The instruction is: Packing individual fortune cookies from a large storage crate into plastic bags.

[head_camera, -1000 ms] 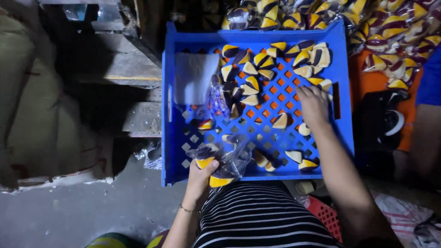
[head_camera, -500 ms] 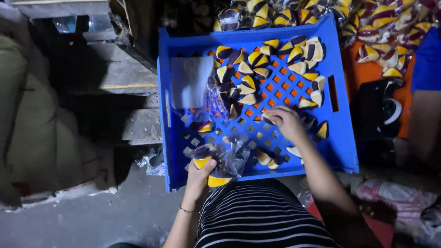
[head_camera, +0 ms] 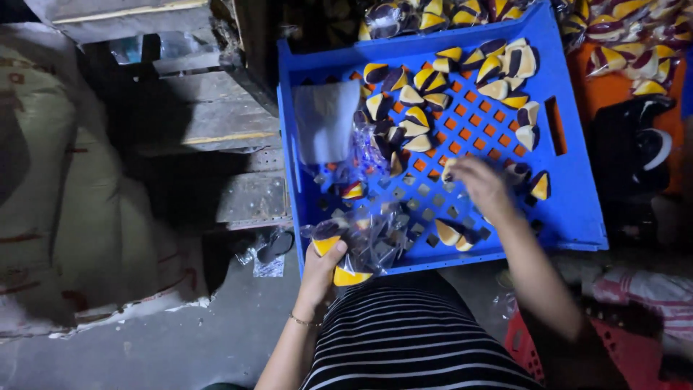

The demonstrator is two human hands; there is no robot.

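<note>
Over the blue crate [head_camera: 577, 209], the right hand [head_camera: 480, 184] closes on one wedge-shaped candy [head_camera: 449, 170]. At the crate's near rim, the left hand [head_camera: 325, 263] grips a partly filled clear bag [head_camera: 375, 242]. Many loose candies [head_camera: 433, 101] remain unbagged.

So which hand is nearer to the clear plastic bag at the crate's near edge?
Left. The left hand grips the bag at the crate edge; the right hand is apart, farther in, over the wedge pieces.
</note>
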